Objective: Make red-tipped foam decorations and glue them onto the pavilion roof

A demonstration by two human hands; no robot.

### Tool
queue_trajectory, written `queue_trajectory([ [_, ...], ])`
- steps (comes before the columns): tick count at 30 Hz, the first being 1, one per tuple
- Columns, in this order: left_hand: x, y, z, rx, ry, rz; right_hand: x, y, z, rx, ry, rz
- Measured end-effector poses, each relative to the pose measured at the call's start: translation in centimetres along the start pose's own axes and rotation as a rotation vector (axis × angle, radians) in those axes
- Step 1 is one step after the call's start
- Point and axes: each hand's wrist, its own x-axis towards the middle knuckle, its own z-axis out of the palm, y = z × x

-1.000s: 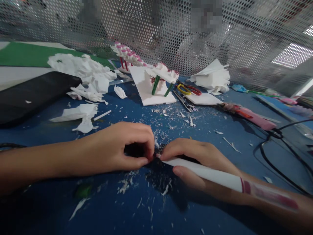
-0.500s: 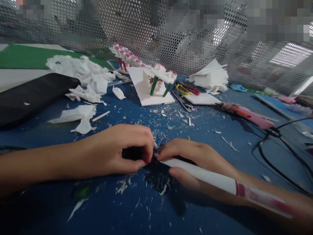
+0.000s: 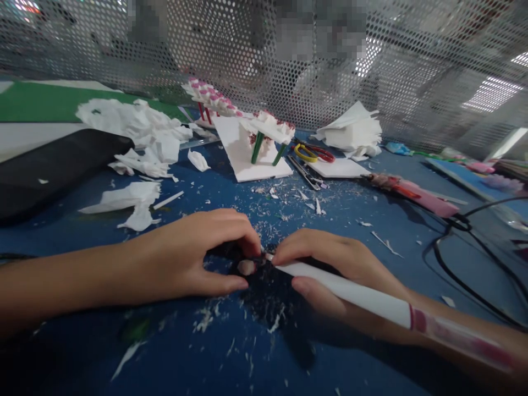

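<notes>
Both hands low over the blue desk [image 3: 185,352], close together near the middle. Right hand [image 3: 334,247] holds a white marker [image 3: 350,289], fingers above, thumb below; barrel slants from the fingertips back along the wrist, magenta ring and clear, pink-stained section at the rear end. Marker's narrow tip points at the left hand's fingers, just beside them; contact cannot be told. Left hand [image 3: 185,253] half curled, thumb parted from the forefinger; in the gap a small pale shape [image 3: 246,268], blurred, either a scrap or a fingertip. White shreds and crumbs strewn on the desk around and beyond both hands. Behind them, a small model [image 3: 274,127] with green legs and a white, red-flecked top stands on a white board [image 3: 247,171]; farther back, a second model [image 3: 212,99], pink-dotted, red-legged. Right of the board: a slim metal tool [image 3: 304,173], yellow and red looped handles [image 3: 306,152], a white slab [image 3: 340,169], a stack of white tissues [image 3: 350,132]. Farther right, a pink-handled tool [image 3: 431,202] and looped black cable [image 3: 443,264]. Left side: crumpled tissue [image 3: 132,121], torn paper [image 3: 138,198], a white stick [image 3: 168,200], a flat black object [image 3: 61,170]. Perforated screen [image 3: 256,55] across the back.
</notes>
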Motion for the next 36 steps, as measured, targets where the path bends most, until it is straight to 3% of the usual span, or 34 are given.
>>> queue_trajectory([
  [5,0.1,0.1,0.0,-0.009,0.017,0.006,0.1,-0.3,-0.3,-0.039,0.032,0.004],
  [9,0.2,0.3,0.0,-0.087,0.064,-0.029,0.0,-0.1,-0.3,-0.107,0.172,0.026],
  [13,0.2,0.5,-0.1,-0.34,0.145,-0.168,-0.1,0.3,-0.3,-0.191,0.245,0.104],
  [20,0.1,0.0,-0.3,-0.719,0.159,-0.149,0.4,0.2,-0.3,-0.311,0.218,0.118],
  [29,0.3,0.4,-0.6,-0.698,0.126,-0.169,0.4,0.7,-0.3,-0.354,0.165,0.081],
  [36,0.1,0.2,-0.3,-0.641,0.134,-0.109,0.1,1.6,0.4,-0.331,0.23,0.018],
])
